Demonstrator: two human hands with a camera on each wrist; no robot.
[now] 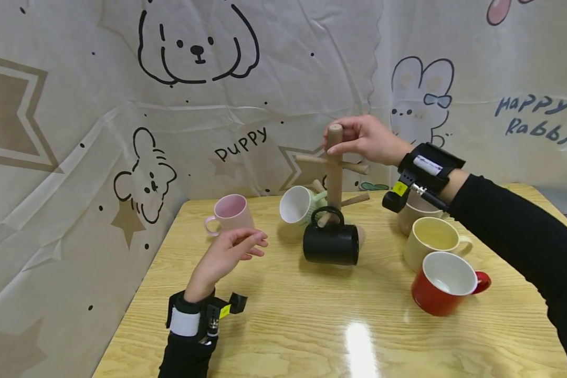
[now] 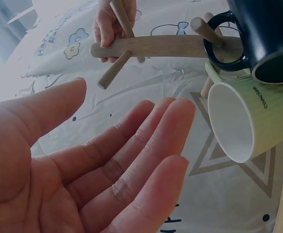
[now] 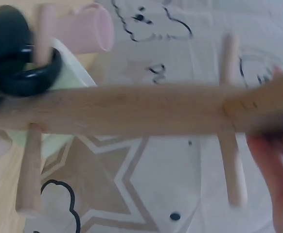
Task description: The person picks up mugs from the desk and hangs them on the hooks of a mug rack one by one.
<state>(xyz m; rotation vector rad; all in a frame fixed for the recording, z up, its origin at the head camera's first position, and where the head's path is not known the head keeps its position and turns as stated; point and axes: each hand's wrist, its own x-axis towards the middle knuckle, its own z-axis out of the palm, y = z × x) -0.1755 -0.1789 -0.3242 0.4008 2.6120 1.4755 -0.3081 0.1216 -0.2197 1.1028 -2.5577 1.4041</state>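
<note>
A wooden mug tree [image 1: 334,181] stands on the table, and my right hand [image 1: 366,139] pinches its post near the top between thumb and fingers. A black mug [image 1: 331,244] hangs by its handle from a low front peg. Behind it, a pale green mug [image 2: 256,116] hangs tilted on another peg, its white mouth facing left in the head view. The upper pegs [image 3: 231,170] carry nothing. My left hand [image 1: 229,254] is held over the table left of the tree, palm up with fingers extended and holding nothing, in front of the pink mug [image 1: 233,210].
On the right stand a red mug [image 1: 438,289], a yellow mug [image 1: 425,247] and a greyish-beige mug [image 1: 408,218], the last partly hidden by my right wrist. A printed cloth [image 1: 274,94] hangs behind the wooden table [image 1: 283,325] and along its left side.
</note>
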